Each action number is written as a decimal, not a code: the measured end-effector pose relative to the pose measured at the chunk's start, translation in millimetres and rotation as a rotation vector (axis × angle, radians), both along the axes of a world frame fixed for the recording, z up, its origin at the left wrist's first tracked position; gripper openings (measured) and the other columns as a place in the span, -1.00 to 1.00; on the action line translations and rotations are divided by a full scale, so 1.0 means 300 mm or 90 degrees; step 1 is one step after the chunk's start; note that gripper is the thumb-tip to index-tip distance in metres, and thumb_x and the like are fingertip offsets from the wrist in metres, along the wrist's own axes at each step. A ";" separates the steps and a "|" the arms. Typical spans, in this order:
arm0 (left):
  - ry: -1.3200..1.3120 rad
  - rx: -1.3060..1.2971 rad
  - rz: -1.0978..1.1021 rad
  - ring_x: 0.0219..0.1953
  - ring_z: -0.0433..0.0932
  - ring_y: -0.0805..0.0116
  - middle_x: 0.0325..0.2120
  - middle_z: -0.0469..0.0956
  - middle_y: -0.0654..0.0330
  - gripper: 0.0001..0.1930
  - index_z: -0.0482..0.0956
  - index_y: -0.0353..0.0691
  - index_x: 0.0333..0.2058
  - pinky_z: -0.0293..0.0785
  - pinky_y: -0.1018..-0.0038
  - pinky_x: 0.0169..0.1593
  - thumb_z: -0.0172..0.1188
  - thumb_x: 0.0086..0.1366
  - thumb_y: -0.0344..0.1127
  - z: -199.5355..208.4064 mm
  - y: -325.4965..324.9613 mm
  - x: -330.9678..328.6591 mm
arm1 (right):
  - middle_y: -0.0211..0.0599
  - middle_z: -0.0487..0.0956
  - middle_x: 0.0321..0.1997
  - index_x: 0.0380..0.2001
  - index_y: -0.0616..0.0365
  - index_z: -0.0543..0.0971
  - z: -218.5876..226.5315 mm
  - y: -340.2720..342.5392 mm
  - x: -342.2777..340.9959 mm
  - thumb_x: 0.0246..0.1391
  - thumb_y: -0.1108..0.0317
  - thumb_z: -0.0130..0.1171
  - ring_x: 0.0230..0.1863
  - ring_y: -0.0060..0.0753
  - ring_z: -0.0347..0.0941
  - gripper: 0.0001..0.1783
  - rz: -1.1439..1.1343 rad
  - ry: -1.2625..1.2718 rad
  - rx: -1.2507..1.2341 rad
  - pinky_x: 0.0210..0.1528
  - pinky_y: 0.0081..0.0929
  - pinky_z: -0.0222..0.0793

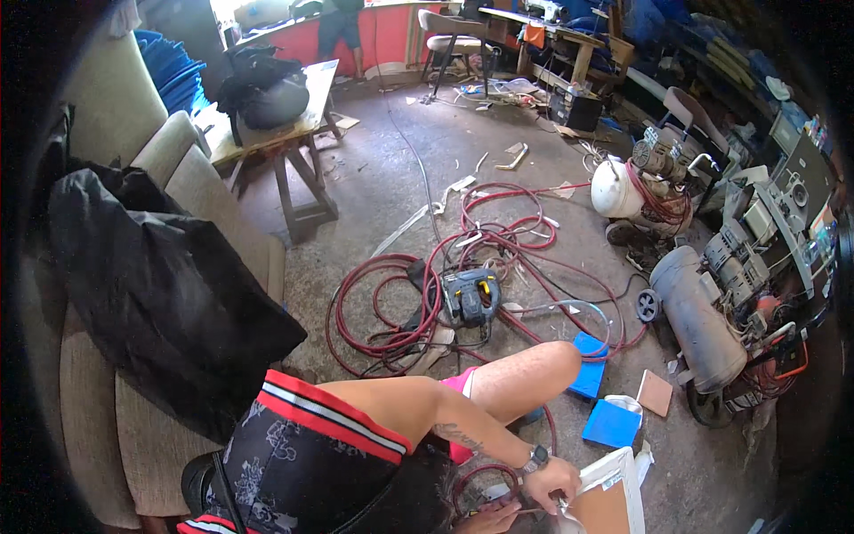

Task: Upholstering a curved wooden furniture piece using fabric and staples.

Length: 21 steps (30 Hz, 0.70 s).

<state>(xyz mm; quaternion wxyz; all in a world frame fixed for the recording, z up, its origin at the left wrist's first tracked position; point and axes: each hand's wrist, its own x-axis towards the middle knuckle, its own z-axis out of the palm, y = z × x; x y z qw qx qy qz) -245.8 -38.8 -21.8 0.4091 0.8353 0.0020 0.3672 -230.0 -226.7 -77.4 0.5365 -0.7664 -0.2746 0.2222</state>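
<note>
Tool point(558, 495) sits clasped inside the left fingers point(560, 479); how the right fingers point(502, 515) stand, I cannot tell.

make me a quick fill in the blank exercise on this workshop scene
The long coiled hose near the power tool is ____ in colour.
The left hand has a ____ strapped at its wrist.
The two flat pieces nearest the bent knee are ____.
The beige sofa lies toward the picture's ____ edge.

Missing words: red; watch; blue; left.
</note>
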 end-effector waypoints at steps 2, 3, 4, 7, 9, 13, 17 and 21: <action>0.051 0.001 -0.096 -0.31 0.49 0.02 -0.46 0.51 0.06 -0.61 0.58 -0.23 -0.42 0.42 0.23 -0.23 0.36 -0.11 -0.04 0.012 0.005 0.000 | -0.14 0.51 -0.33 -0.29 0.37 0.49 -0.093 -0.078 0.038 0.22 0.15 -0.04 -0.26 -0.36 0.38 -0.60 0.044 -0.031 -0.047 -0.25 -0.37 0.39; 0.051 0.002 -0.095 -0.31 0.49 0.02 -0.46 0.51 0.06 -0.61 0.58 -0.23 -0.42 0.42 0.23 -0.23 0.36 -0.11 -0.04 0.001 0.005 -0.002 | -0.16 0.51 -0.29 -0.24 0.34 0.48 -0.146 -0.107 0.046 0.21 0.15 -0.01 -0.20 -0.38 0.38 -0.62 0.062 -0.045 -0.068 -0.21 -0.38 0.40; 0.049 0.010 -0.113 -0.29 0.50 0.02 -0.43 0.52 0.05 -0.57 0.58 -0.23 -0.37 0.43 0.23 -0.21 0.38 -0.12 -0.02 -0.013 0.003 -0.002 | -0.17 0.51 -0.24 -0.20 0.31 0.48 -0.197 -0.137 0.055 0.19 0.14 0.02 -0.15 -0.41 0.37 -0.62 0.079 -0.059 -0.090 -0.18 -0.40 0.40; 0.053 -0.010 -0.157 -0.25 0.51 0.02 -0.36 0.53 0.03 -0.49 0.56 -0.23 -0.28 0.43 0.23 -0.17 0.41 -0.14 0.00 -0.023 0.013 -0.011 | -0.23 0.52 -0.10 -0.08 0.22 0.46 -0.348 -0.226 0.119 0.14 0.12 0.10 0.01 -0.49 0.36 -0.59 0.127 -0.108 -0.153 -0.08 -0.44 0.41; 0.078 -0.034 -0.208 -0.21 0.51 0.03 -0.30 0.53 0.02 -0.36 0.52 -0.24 -0.17 0.44 0.24 -0.12 0.47 -0.20 0.02 -0.025 0.034 -0.014 | -0.26 0.52 -0.01 0.01 0.16 0.45 -0.413 -0.246 0.172 0.11 0.11 0.15 0.11 -0.54 0.35 -0.53 0.161 -0.140 -0.195 -0.01 -0.47 0.42; 0.159 -0.080 -0.206 -0.21 0.52 0.07 -0.31 0.54 0.01 -0.43 0.52 -0.27 -0.23 0.44 0.24 -0.15 0.45 -0.17 -0.04 -0.026 0.045 0.027 | -0.34 0.54 0.00 0.00 0.11 0.47 -0.339 -0.073 0.299 0.11 0.19 0.16 0.10 -0.56 0.40 -0.59 0.552 0.265 -0.372 -0.01 -0.51 0.45; 0.187 -0.070 -0.110 -0.27 0.52 0.05 -0.36 0.54 0.03 -0.59 0.54 -0.26 -0.32 0.45 0.24 -0.22 0.40 -0.10 -0.14 -0.011 0.018 0.025 | -0.43 0.57 -0.07 -0.08 0.08 0.50 -0.002 0.087 0.284 0.13 0.32 0.14 0.01 -0.55 0.47 -0.72 1.076 0.950 -0.577 -0.06 -0.55 0.49; 0.059 -0.022 0.047 -0.31 0.54 0.10 -0.40 0.55 0.05 -0.59 0.55 -0.27 -0.33 0.45 0.25 -0.25 0.40 -0.07 -0.09 0.068 -0.008 -0.021 | -0.34 0.58 -0.09 -0.11 0.15 0.52 0.361 -0.058 -0.034 0.09 0.32 0.19 -0.04 -0.47 0.49 -0.71 0.251 2.023 0.181 -0.09 -0.54 0.53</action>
